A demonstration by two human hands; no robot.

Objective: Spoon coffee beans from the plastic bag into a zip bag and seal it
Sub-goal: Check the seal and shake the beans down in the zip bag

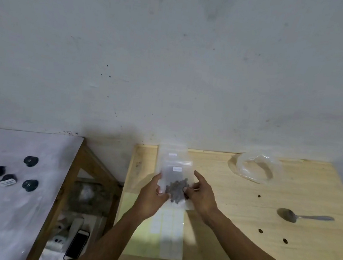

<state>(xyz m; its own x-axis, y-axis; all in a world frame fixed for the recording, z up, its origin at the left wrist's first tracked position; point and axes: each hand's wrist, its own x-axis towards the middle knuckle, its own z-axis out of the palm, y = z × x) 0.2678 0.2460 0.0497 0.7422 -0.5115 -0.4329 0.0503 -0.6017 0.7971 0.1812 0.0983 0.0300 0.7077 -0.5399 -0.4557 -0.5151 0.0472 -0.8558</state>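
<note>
A clear zip bag [176, 171] with dark coffee beans [176, 189] in its bottom stands upright over the wooden table [233, 197], with a small white label on its front. My left hand [152, 196] grips its lower left edge. At the lower right edge, my right hand [200, 192] pinches the bag with thumb and fingers while the index finger points up. The clear plastic bag [255, 168] lies rolled open at the back right of the table and looks nearly empty. A metal spoon [302, 216] rests on the table to the right.
Under the hands lies a sheet of white labels [167, 233] on pale yellow backing. Three stray beans [260, 231] dot the table near the spoon. To the left stands a white-covered table [15, 199] with several dark stones [30, 185]. A phone [77, 244] lies below, between the tables.
</note>
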